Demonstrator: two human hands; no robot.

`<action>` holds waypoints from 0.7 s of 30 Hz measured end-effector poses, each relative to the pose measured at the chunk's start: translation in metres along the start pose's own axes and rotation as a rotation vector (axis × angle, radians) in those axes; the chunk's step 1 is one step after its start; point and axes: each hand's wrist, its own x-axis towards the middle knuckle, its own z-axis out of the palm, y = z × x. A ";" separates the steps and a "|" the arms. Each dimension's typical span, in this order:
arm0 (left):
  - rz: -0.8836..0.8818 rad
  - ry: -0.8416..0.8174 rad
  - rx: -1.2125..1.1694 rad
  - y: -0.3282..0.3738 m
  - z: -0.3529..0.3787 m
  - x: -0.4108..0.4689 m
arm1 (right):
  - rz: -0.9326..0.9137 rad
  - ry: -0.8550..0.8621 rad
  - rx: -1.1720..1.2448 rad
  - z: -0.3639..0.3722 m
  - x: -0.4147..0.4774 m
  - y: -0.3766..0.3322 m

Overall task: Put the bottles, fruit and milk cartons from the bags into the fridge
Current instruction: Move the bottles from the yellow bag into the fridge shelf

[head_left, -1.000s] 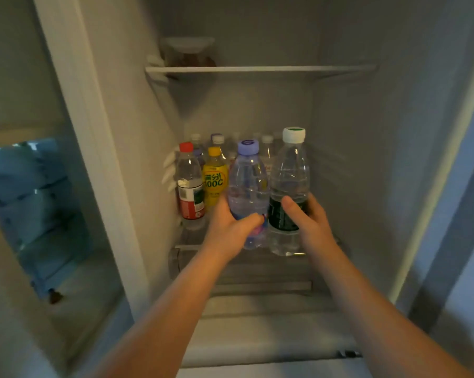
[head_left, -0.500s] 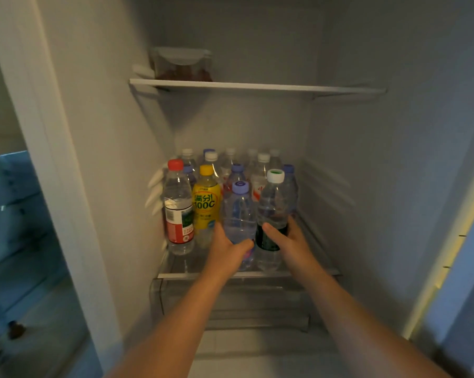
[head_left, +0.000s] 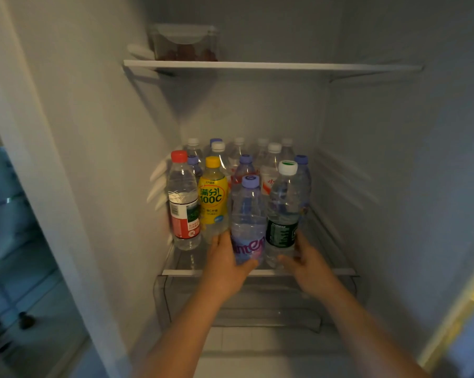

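Inside the open fridge, my left hand (head_left: 225,264) grips the base of a clear bottle with a purple cap and purple label (head_left: 248,222). My right hand (head_left: 305,264) holds a clear water bottle with a white cap and dark green label (head_left: 283,214) beside it. Both bottles stand upright at the front of the glass shelf (head_left: 344,271). To their left stand a yellow 100C drink bottle (head_left: 212,197) and a red-capped water bottle (head_left: 182,203). Several more capped bottles fill the rows behind.
An upper shelf (head_left: 271,65) carries a clear lidded food box (head_left: 185,43) at its left. A transparent drawer (head_left: 257,304) sits below the bottle shelf. The fridge walls close in left and right; the shelf's right front corner is bare.
Both hands have slid the two bottles further back onto the shelf, and the view has tilted up. The thumbs have dropped to the bottles' bases.
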 end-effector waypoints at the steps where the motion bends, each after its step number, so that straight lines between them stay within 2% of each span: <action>1: -0.019 0.033 -0.019 -0.001 0.001 -0.002 | 0.009 -0.015 -0.037 -0.001 -0.001 0.003; 6: -0.108 0.111 0.029 0.001 0.002 -0.004 | 0.054 0.005 -0.176 0.001 0.006 0.006; 14: -0.115 0.195 0.109 0.005 0.009 0.024 | 0.075 0.081 -0.307 0.016 0.042 0.010; 21: -0.130 0.199 0.148 -0.008 0.021 0.042 | 0.128 0.167 -0.434 0.026 0.071 0.031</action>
